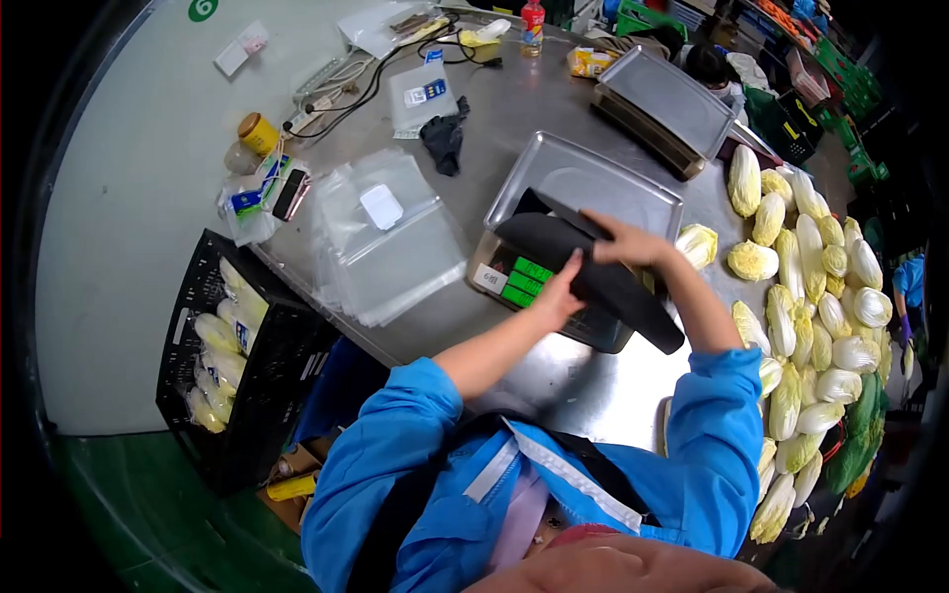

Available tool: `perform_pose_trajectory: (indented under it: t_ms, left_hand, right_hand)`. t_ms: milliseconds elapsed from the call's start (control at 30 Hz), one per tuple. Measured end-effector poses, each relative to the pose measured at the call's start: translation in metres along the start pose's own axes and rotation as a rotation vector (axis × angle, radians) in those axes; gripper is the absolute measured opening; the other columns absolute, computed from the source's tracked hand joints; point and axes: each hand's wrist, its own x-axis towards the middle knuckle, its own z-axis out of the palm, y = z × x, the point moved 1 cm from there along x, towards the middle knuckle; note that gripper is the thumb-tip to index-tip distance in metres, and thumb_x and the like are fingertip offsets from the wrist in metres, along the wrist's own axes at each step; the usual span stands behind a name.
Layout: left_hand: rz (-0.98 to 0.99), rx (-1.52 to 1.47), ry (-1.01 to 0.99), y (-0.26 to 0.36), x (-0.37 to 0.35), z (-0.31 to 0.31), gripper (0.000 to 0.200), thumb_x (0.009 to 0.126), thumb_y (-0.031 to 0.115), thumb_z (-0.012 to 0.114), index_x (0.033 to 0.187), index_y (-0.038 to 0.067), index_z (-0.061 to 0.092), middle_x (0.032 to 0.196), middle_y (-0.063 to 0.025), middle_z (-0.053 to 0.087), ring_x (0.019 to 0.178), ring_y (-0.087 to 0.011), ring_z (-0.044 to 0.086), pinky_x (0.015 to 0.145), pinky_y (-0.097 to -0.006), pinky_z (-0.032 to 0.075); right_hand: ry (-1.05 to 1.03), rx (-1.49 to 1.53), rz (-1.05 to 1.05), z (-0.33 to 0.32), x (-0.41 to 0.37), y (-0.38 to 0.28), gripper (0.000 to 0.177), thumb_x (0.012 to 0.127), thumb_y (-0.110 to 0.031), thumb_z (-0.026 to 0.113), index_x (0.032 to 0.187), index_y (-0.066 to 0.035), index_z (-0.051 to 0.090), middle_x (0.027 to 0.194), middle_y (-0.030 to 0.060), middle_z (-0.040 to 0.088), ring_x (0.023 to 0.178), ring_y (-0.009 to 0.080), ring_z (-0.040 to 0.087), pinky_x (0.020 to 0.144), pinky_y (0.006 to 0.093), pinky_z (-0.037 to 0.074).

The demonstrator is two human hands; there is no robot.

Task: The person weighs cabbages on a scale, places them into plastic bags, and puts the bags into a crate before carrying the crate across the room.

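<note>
Both of my hands hold a black, smooth, curved sheet-like piece (618, 296) in front of the digital scale; its exact kind I cannot make out. My left hand (556, 299) pinches its near left edge, thumb up. From the far right side my right hand (628, 244) grips it, fingers over the top. The scale's metal tray (613, 178) lies behind the piece. Its green display (526, 281) is partly covered by the piece. A Chinese cabbage (697, 246) rests just right of the tray.
Many Chinese cabbages (786, 316) are heaped on the right. Clear plastic bags (381, 242) lie left of the scale. A black crate (188, 296) holds bagged cabbages at the left. A second scale (664, 94), cables (371, 84) and a red-labelled bottle (532, 28) are farther back.
</note>
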Motion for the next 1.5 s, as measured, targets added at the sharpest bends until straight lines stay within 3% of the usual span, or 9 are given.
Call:
perform_pose_trajectory:
  t_ms: [233, 467, 567, 767, 933, 1167, 1267, 1333, 1500]
  left_hand:
    - [-0.242, 0.907, -0.38, -0.015, -0.107, -0.068, 0.032, 0.082, 0.032, 0.059, 0.104, 0.009, 0.059, 0.093, -0.002, 0.063, 0.081, -0.0153, 0.059, 0.063, -0.0284, 0.049]
    - [0.969, 2.051, 0.863, 0.139, -0.101, -0.249, 0.018, 0.067, 0.026, 0.069, 0.076, 0.011, 0.067, 0.075, -0.0095, 0.064, 0.068, -0.0272, 0.059, 0.074, -0.0373, 0.042]
    - [0.712, 1.945, 0.901, 0.152, -0.095, -0.272, 0.017, 0.068, 0.023, 0.069, 0.077, 0.008, 0.067, 0.075, -0.0066, 0.064, 0.066, -0.0233, 0.058, 0.07, -0.0351, 0.044]
    - [0.783, 0.868, 0.372, 0.179, -0.134, -0.237, 0.02, 0.075, 0.02, 0.065, 0.084, 0.002, 0.065, 0.076, -0.0049, 0.063, 0.067, -0.0122, 0.056, 0.06, -0.0267, 0.043]
    - [0.116, 1.771, 0.011, 0.128, -0.148, -0.274, 0.015, 0.078, 0.015, 0.059, 0.087, 0.005, 0.066, 0.078, -0.0089, 0.064, 0.069, -0.0195, 0.059, 0.064, -0.0299, 0.045]
    - [0.912, 1.527, -0.643, 0.072, -0.213, -0.16, 0.016, 0.072, 0.012, 0.06, 0.088, 0.007, 0.063, 0.08, -0.0104, 0.059, 0.075, -0.0271, 0.056, 0.072, -0.0345, 0.043]
    - [1.253, 1.545, -0.286, 0.096, -0.241, -0.154, 0.032, 0.069, 0.012, 0.062, 0.099, 0.005, 0.058, 0.093, -0.0098, 0.058, 0.088, -0.0294, 0.052, 0.083, -0.0371, 0.038]
    - [1.039, 0.961, 0.611, 0.09, -0.199, -0.229, 0.048, 0.082, 0.025, 0.056, 0.121, 0.002, 0.04, 0.111, -0.0175, 0.049, 0.1, -0.0301, 0.05, 0.09, -0.0398, 0.038]
    - [-0.086, 0.16, 0.104, 0.066, -0.205, -0.266, 0.05, 0.083, 0.047, 0.051, 0.11, 0.005, 0.052, 0.106, -0.0118, 0.057, 0.096, -0.0213, 0.054, 0.084, -0.033, 0.043]
  right_hand:
    - [0.224, 0.387, 0.231, 0.115, -0.136, -0.079, 0.103, 0.054, -0.027, 0.081, 0.132, 0.004, 0.02, 0.124, 0.0214, 0.04, 0.116, 0.0289, 0.041, 0.097, 0.034, 0.032]
    - [0.298, 0.459, 0.634, 0.281, -0.224, -0.074, 0.101, 0.065, -0.041, 0.071, 0.133, 0.006, 0.014, 0.123, 0.0281, 0.038, 0.117, 0.0348, 0.039, 0.098, 0.0358, 0.03]
    - [0.324, 0.224, 0.678, 0.291, -0.208, -0.103, 0.097, 0.068, -0.043, 0.067, 0.134, 0.004, 0.014, 0.128, 0.0296, 0.032, 0.118, 0.0373, 0.036, 0.098, 0.037, 0.03]
    - [0.675, -0.166, 0.588, 0.323, -0.167, -0.159, 0.075, 0.073, -0.033, 0.062, 0.131, 0.0, 0.028, 0.131, 0.0245, 0.031, 0.117, 0.0408, 0.035, 0.096, 0.0424, 0.031]
    - [0.875, -0.335, 0.286, 0.353, -0.136, -0.193, 0.066, 0.063, -0.024, 0.07, 0.12, -0.002, 0.044, 0.125, 0.02, 0.042, 0.112, 0.0398, 0.04, 0.092, 0.0438, 0.036]
    - [0.778, -0.21, 0.315, 0.372, -0.041, -0.205, 0.056, 0.06, -0.025, 0.07, 0.11, -0.005, 0.053, 0.119, 0.0141, 0.05, 0.105, 0.0354, 0.047, 0.086, 0.0415, 0.04]
    - [1.146, 0.178, 0.397, 0.38, -0.022, -0.182, 0.056, 0.061, -0.018, 0.071, 0.109, 0.0, 0.049, 0.107, 0.0156, 0.051, 0.101, 0.0324, 0.047, 0.088, 0.0367, 0.037]
    - [1.455, 0.259, 0.525, 0.376, -0.018, -0.168, 0.066, 0.062, -0.019, 0.072, 0.115, 0.004, 0.04, 0.112, 0.0174, 0.042, 0.106, 0.0297, 0.042, 0.092, 0.0356, 0.033]
    - [1.016, 0.99, 0.679, 0.355, 0.009, -0.138, 0.083, 0.068, -0.029, 0.07, 0.129, 0.006, 0.026, 0.118, 0.0232, 0.045, 0.103, 0.0294, 0.049, 0.086, 0.0351, 0.04]
